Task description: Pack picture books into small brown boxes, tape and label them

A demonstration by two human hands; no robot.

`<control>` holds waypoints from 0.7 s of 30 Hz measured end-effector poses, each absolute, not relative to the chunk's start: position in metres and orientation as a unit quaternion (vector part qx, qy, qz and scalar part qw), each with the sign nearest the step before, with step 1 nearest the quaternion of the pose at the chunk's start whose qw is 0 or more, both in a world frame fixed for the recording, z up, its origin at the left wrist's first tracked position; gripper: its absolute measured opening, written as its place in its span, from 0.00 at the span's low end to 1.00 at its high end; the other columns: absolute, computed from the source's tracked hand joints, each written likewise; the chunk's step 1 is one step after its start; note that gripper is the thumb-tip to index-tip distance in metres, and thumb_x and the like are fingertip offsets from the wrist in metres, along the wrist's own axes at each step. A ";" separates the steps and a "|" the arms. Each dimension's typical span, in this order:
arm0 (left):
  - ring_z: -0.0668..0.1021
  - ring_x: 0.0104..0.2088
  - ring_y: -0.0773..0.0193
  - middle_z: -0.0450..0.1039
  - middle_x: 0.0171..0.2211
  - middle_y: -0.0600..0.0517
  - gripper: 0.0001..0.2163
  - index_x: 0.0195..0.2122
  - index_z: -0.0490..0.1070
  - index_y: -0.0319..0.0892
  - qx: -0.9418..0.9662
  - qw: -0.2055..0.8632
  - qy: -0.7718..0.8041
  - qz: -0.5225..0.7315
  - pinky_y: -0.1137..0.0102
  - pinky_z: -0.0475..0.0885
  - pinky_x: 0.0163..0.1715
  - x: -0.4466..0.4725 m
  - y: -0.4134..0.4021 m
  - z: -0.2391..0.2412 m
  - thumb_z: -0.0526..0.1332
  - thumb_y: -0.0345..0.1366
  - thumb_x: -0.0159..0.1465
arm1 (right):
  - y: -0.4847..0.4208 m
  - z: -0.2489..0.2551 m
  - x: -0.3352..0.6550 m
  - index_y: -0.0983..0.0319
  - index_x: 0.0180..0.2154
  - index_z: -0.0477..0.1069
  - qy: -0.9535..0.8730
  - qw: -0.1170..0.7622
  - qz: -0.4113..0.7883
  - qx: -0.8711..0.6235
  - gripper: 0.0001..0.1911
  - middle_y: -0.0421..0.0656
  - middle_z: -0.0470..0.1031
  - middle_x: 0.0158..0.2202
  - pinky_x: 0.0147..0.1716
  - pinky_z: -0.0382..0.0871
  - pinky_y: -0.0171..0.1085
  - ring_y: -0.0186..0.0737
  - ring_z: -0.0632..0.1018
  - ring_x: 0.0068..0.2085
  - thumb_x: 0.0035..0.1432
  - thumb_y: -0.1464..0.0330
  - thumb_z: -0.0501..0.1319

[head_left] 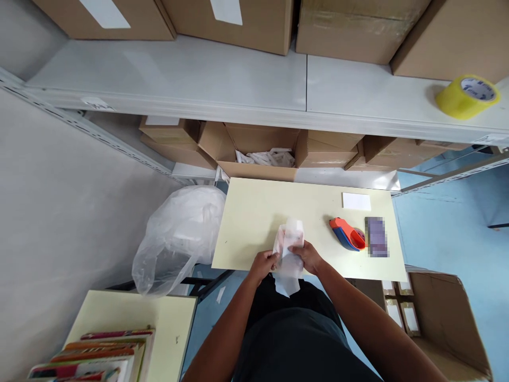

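Both my hands hold a small translucent white plastic bag (289,249) with something reddish inside, at the near edge of a pale yellow table (254,223). My left hand (263,264) pinches the bag's left side with fingers closed. My right hand (307,255) grips its right side, fingers curled. The bag's lower end hangs over the table edge toward my lap.
An orange and blue tape dispenser (347,234), a blurred purple object (376,236) and a white card (356,201) lie on the table's right. A clear plastic sack (178,236) sits left. Cardboard boxes (258,146) fill the shelves; yellow tape roll (467,95) on top. Books (99,355) lie near left.
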State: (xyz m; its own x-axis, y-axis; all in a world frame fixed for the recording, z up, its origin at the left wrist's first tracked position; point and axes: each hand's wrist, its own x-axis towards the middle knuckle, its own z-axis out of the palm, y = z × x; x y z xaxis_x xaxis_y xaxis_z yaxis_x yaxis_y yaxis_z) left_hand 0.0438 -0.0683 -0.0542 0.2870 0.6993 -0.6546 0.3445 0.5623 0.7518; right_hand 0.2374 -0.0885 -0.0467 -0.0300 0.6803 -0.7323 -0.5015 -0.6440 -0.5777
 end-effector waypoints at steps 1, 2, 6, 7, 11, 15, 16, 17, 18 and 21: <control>0.72 0.24 0.66 0.67 0.19 0.54 0.23 0.23 0.71 0.41 0.444 0.676 0.574 0.127 0.69 0.70 0.29 0.041 -0.066 -0.053 0.65 0.59 0.54 | -0.089 -0.046 0.237 0.61 0.35 0.78 -0.082 0.408 0.716 -0.561 0.22 0.43 0.83 0.33 0.38 0.75 0.43 0.47 0.81 0.34 0.35 0.65 0.78; 0.72 0.24 0.66 0.68 0.20 0.54 0.23 0.25 0.73 0.40 0.441 0.684 0.569 0.122 0.69 0.71 0.29 0.039 -0.065 -0.052 0.65 0.59 0.53 | -0.088 -0.046 0.237 0.61 0.35 0.78 -0.085 0.402 0.719 -0.560 0.22 0.44 0.83 0.33 0.38 0.75 0.43 0.47 0.81 0.34 0.35 0.65 0.78; 0.70 0.23 0.66 0.69 0.20 0.55 0.20 0.26 0.73 0.40 0.448 0.684 0.568 0.098 0.70 0.67 0.27 0.032 -0.059 -0.047 0.68 0.55 0.52 | -0.086 -0.047 0.238 0.63 0.35 0.79 -0.106 0.375 0.734 -0.556 0.22 0.43 0.83 0.32 0.37 0.75 0.43 0.45 0.81 0.32 0.32 0.67 0.78; 0.70 0.23 0.66 0.68 0.20 0.55 0.19 0.24 0.72 0.40 0.463 0.669 0.574 0.091 0.71 0.66 0.26 0.031 -0.057 -0.046 0.68 0.54 0.52 | -0.085 -0.047 0.238 0.63 0.35 0.79 -0.113 0.365 0.737 -0.558 0.22 0.43 0.83 0.32 0.37 0.75 0.43 0.46 0.81 0.32 0.32 0.68 0.78; 0.76 0.32 0.60 0.73 0.26 0.54 0.15 0.25 0.71 0.42 0.515 0.596 0.609 0.089 0.71 0.67 0.32 0.032 -0.050 -0.042 0.67 0.49 0.53 | -0.078 -0.050 0.235 0.63 0.35 0.79 -0.130 0.352 0.722 -0.582 0.22 0.44 0.83 0.32 0.35 0.75 0.43 0.47 0.81 0.33 0.33 0.68 0.77; 0.79 0.44 0.54 0.79 0.45 0.46 0.22 0.49 0.74 0.42 0.415 0.672 0.587 0.180 0.68 0.71 0.40 0.034 -0.046 -0.042 0.66 0.48 0.55 | -0.070 -0.050 0.231 0.61 0.36 0.79 -0.127 0.372 0.706 -0.589 0.21 0.42 0.82 0.32 0.34 0.75 0.43 0.46 0.81 0.33 0.34 0.69 0.76; 0.79 0.45 0.54 0.79 0.46 0.45 0.24 0.51 0.73 0.42 0.399 0.687 0.575 0.195 0.67 0.71 0.40 0.033 -0.045 -0.042 0.65 0.49 0.56 | -0.068 -0.049 0.231 0.61 0.36 0.79 -0.127 0.375 0.708 -0.585 0.21 0.42 0.82 0.32 0.34 0.75 0.43 0.46 0.81 0.33 0.34 0.69 0.76; 0.79 0.44 0.54 0.79 0.44 0.45 0.24 0.51 0.73 0.41 0.399 0.691 0.569 0.199 0.67 0.71 0.40 0.033 -0.045 -0.044 0.65 0.50 0.57 | -0.067 -0.049 0.230 0.61 0.37 0.78 -0.128 0.375 0.711 -0.580 0.22 0.42 0.82 0.32 0.35 0.75 0.43 0.46 0.81 0.33 0.35 0.69 0.76; 0.79 0.42 0.55 0.79 0.41 0.46 0.23 0.47 0.74 0.40 0.412 0.684 0.569 0.196 0.67 0.71 0.40 0.032 -0.044 -0.045 0.64 0.51 0.57 | -0.066 -0.049 0.229 0.61 0.37 0.78 -0.130 0.374 0.713 -0.579 0.22 0.43 0.82 0.32 0.35 0.75 0.43 0.46 0.81 0.33 0.35 0.69 0.76; 0.76 0.36 0.58 0.75 0.31 0.51 0.18 0.35 0.74 0.40 0.467 0.634 0.590 0.179 0.68 0.69 0.36 0.028 -0.046 -0.049 0.62 0.52 0.59 | -0.065 -0.051 0.226 0.62 0.35 0.78 -0.139 0.365 0.707 -0.589 0.20 0.43 0.82 0.31 0.34 0.74 0.43 0.46 0.80 0.32 0.35 0.69 0.75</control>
